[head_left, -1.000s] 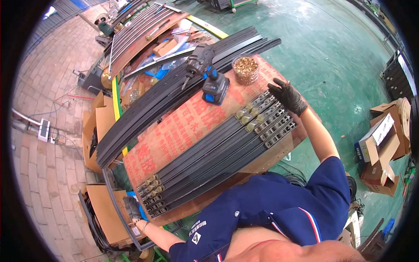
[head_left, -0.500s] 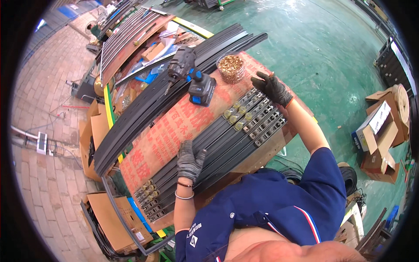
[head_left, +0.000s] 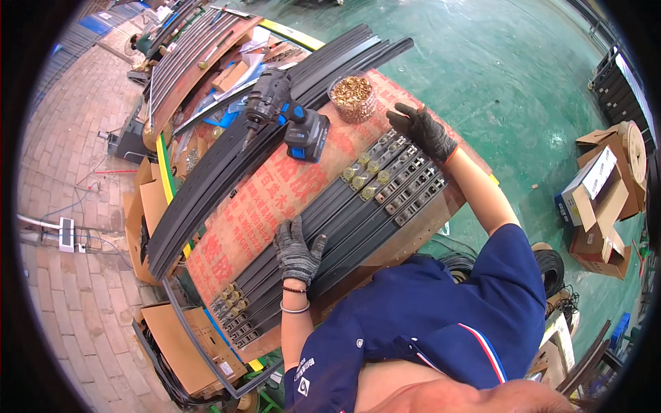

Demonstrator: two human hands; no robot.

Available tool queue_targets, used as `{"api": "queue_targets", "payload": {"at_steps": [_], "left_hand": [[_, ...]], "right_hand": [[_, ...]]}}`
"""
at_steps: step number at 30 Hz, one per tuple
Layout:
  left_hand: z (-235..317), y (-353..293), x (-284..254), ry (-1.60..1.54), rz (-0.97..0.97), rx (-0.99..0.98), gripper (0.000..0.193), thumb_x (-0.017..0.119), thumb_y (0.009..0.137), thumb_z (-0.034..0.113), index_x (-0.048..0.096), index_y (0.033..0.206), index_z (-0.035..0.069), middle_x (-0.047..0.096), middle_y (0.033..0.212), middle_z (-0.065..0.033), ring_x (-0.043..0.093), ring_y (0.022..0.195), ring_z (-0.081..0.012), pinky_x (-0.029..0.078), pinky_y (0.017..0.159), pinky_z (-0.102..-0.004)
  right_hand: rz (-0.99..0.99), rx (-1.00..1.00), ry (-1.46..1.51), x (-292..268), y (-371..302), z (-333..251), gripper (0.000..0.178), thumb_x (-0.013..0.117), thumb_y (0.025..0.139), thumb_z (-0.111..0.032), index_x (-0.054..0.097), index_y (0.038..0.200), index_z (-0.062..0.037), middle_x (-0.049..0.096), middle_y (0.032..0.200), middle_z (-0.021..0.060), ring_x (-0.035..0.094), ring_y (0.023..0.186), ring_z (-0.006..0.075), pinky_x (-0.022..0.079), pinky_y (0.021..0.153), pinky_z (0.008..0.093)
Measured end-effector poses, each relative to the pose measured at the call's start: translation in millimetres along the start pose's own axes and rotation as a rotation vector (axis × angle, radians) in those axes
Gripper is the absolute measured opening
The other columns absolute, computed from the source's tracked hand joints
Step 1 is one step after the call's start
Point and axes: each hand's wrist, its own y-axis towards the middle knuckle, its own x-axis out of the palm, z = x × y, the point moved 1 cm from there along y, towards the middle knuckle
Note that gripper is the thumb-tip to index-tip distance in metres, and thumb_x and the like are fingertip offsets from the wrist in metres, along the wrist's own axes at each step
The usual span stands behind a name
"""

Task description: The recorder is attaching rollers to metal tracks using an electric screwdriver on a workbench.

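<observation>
Several dark metal profiles [head_left: 344, 234] lie side by side across the table, with metal fittings [head_left: 416, 189] at their right ends and more fittings [head_left: 234, 310] at their left ends. Round yellowish discs [head_left: 368, 179] sit on some of the right-hand fittings. My left hand [head_left: 297, 255], in a grey striped glove, rests flat on the profiles with its fingers spread. At the far right ends, my right hand [head_left: 423, 132], in a dark glove, has its fingers stretched out over the fittings and grips nothing visible. A clear tub of small brass-coloured screws [head_left: 353, 98] stands just left of it.
A cordless drill [head_left: 286, 113] lies on long black strips [head_left: 213, 179] behind the profiles. Red-printed brown board [head_left: 268, 186] covers the table. Open cardboard boxes [head_left: 599, 206] stand on the green floor at right; another carton [head_left: 186, 344] is at lower left.
The whole view has shifted slightly, so table items sit a little further up and left. Both hands stay in nearly the same places on the profiles and fittings.
</observation>
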Motion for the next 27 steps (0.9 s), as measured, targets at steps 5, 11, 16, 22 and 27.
{"api": "queue_targets", "payload": {"at_steps": [5,11,16,22,27], "left_hand": [[3,2,0,0.021,-0.029,-0.01,0.068,0.06,0.074,0.043,0.038,0.125,0.004,0.037,0.124,-0.0229,0.033,0.118,-0.039,0.023,0.1,-0.049],[0,-2,1,0.034,-0.066,-0.032,0.069,0.059,0.075,0.043,0.034,0.128,0.006,0.036,0.127,-0.0228,0.031,0.12,-0.0381,0.022,0.101,-0.0487],[5,1,0,0.029,-0.087,-0.027,0.067,0.059,0.076,0.039,0.034,0.129,0.007,0.032,0.129,-0.0217,0.03,0.12,-0.0371,0.022,0.101,-0.0477],[7,2,1,-0.003,-0.058,-0.003,0.062,0.062,0.074,0.037,0.04,0.126,0.011,0.035,0.127,-0.021,0.032,0.118,-0.0374,0.025,0.099,-0.0477],[10,3,-1,0.013,-0.049,-0.026,0.061,0.062,0.074,0.037,0.041,0.125,0.013,0.036,0.125,-0.0217,0.033,0.117,-0.0385,0.026,0.099,-0.0478]], "right_hand": [[0.07,0.038,0.116,-7,-2,-10,0.086,0.034,0.078,-0.067,0.022,0.134,-0.0034,0.029,0.135,0.021,0.027,0.126,0.0305,0.019,0.105,0.0413],[0.101,0.063,0.14,-15,-10,-22,0.086,0.033,0.079,-0.066,0.018,0.135,-0.002,0.028,0.136,0.0215,0.027,0.126,0.0313,0.017,0.106,0.0423],[0.05,0.086,0.103,-19,-10,-15,0.084,0.034,0.08,-0.065,0.02,0.134,-0.0019,0.027,0.137,0.0198,0.027,0.127,0.03,0.017,0.106,0.0426],[-0.05,0.086,0.158,-25,-12,-5,0.074,0.032,0.085,-0.058,0.019,0.136,-0.006,0.031,0.135,0.0182,0.03,0.125,0.0319,0.019,0.105,0.0408],[-0.036,0.075,0.151,-25,-11,-5,0.076,0.037,0.083,-0.059,0.021,0.136,-0.0069,0.033,0.134,0.0187,0.033,0.123,0.0304,0.023,0.103,0.0412]]}}
